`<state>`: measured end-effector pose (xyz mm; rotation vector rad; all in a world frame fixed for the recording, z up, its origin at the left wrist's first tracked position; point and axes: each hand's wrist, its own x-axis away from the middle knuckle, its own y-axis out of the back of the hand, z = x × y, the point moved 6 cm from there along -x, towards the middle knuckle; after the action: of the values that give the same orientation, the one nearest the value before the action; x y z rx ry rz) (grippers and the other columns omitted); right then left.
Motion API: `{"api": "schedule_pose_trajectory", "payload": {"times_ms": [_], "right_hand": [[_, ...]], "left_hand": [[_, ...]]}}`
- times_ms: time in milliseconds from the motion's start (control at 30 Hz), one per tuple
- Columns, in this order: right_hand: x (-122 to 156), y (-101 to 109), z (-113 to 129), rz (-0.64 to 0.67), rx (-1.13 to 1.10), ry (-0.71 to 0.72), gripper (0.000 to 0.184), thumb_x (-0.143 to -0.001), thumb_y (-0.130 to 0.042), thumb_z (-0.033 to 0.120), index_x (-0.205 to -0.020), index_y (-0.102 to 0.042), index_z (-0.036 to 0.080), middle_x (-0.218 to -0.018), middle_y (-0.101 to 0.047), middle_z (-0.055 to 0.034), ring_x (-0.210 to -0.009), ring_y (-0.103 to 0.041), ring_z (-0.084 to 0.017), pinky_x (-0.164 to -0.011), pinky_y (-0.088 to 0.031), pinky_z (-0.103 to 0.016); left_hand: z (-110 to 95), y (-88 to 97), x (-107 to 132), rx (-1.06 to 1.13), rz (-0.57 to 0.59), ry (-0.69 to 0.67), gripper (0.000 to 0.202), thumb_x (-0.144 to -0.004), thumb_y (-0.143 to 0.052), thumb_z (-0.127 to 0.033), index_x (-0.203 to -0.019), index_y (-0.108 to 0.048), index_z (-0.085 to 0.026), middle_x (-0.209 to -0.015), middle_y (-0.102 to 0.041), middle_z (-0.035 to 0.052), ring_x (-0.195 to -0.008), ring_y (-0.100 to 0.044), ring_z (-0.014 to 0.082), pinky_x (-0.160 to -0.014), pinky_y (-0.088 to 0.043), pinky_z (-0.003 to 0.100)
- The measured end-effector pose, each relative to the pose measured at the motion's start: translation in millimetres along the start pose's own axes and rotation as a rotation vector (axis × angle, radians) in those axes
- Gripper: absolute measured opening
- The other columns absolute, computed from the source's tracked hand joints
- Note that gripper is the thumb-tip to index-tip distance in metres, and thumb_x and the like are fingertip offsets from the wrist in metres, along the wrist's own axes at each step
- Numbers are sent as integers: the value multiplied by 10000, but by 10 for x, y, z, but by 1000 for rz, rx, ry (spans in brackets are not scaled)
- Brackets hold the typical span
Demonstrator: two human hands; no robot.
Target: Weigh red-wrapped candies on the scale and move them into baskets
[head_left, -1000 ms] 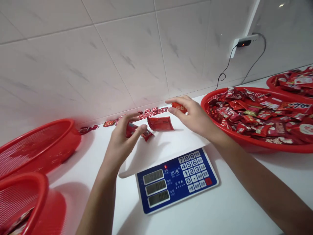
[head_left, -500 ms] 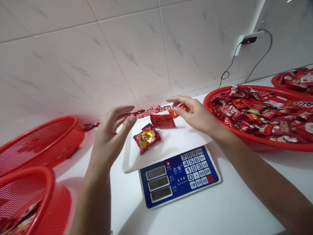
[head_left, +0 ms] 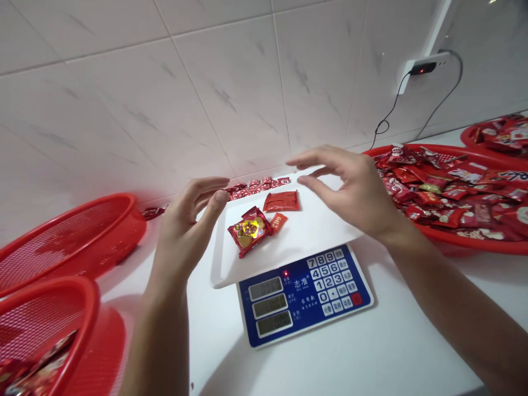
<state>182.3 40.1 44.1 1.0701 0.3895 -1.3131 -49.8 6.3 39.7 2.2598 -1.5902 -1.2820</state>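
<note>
A blue digital scale (head_left: 305, 294) with a white weighing tray (head_left: 313, 231) sits on the white counter. Three red packets lie on the tray: a red-and-yellow candy packet (head_left: 248, 231), a small orange-red packet (head_left: 278, 221) and a flat red packet (head_left: 281, 201). My left hand (head_left: 187, 228) hovers at the tray's left edge, fingers apart, holding nothing. My right hand (head_left: 350, 184) hovers above the tray's right side, fingers spread and empty.
A large red basket (head_left: 449, 190) full of red candy packets stands at the right, another (head_left: 501, 135) behind it. Two red mesh baskets (head_left: 70, 239) (head_left: 37, 330) stand at the left. Small red packets (head_left: 256, 186) line the tiled wall. A charger (head_left: 421, 69) hangs plugged in.
My left hand let the red-and-yellow packet drop onto the tray and opened. My right hand released the small orange-red packet onto the tray and lifted away to the right.
</note>
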Motion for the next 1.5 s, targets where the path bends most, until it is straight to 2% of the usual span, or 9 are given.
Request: {"api": "schedule_pose_trajectory", "payload": {"times_ms": [133, 467, 733, 933, 1100, 1267, 1500], "right_hand": [[-17, 156, -16, -55, 54, -53, 235, -887, -623, 144, -1083, -740, 201, -1085, -747, -42, -951, -703, -202, -838, -608, -379], [-18, 63, -43, -15, 88, -7, 232, -887, -609, 86, -1057, -741, 174, -1047, -752, -45, -917, -695, -176, -848, -571, -336], [-12, 29, -52, 4, 107, 12, 212, -893, -619, 97, -1045, -740, 183, -1046, -750, -46, -928, -697, -186, -872, -557, -349], [-12, 25, -56, 16, 124, 6, 218, -893, -617, 105, -1049, -741, 195, -1042, -752, -41, -941, -698, -193, -873, -554, -357], [-12, 13, -55, 26, 128, 12, 224, -883, -623, 96, -1046, -741, 195, -1061, -758, -33, -966, -700, -191, -879, -550, -349], [-10, 5, -51, 28, 115, 29, 222, -882, -619, 83, -1050, -739, 166, -1069, -760, -44, -1000, -698, -186, -892, -542, -327], [-4, 6, -35, 47, 102, -15, 232, -896, -589, 101, -1047, -737, 196, -1095, -754, -40, -1039, -689, -203, -933, -528, -365]], "left_hand": [[5, -26, 1, 10, 15, 6, 257, -900, -639, -471, -1042, -711, -269, -1080, -758, 25, -1055, -695, 198, -922, -563, 291], [1, -63, 2, 20, 48, -6, 255, -903, -643, -479, -1039, -712, -275, -1080, -762, 17, -1064, -690, 188, -934, -560, 288], [-9, -91, 13, 16, 81, -17, 277, -915, -629, -481, -1049, -711, -253, -1096, -757, 32, -1059, -690, 180, -941, -562, 277], [-20, -119, 9, 19, 102, -15, 282, -916, -625, -483, -1045, -710, -247, -1094, -756, 43, -1058, -688, 194, -945, -566, 312], [-8, -131, 1, 14, 102, -13, 290, -910, -630, -484, -1046, -708, -240, -1099, -753, 46, -1059, -687, 187, -947, -564, 302], [7, -134, 3, 10, 103, -14, 293, -897, -637, -476, -1040, -710, -231, -1088, -753, 57, -1044, -693, 203, -941, -570, 330], [-8, -155, 17, 32, 123, 1, 300, -897, -645, -506, -1041, -706, -250, -1125, -744, 63, -1104, -673, 226, -973, -556, 362]]}}
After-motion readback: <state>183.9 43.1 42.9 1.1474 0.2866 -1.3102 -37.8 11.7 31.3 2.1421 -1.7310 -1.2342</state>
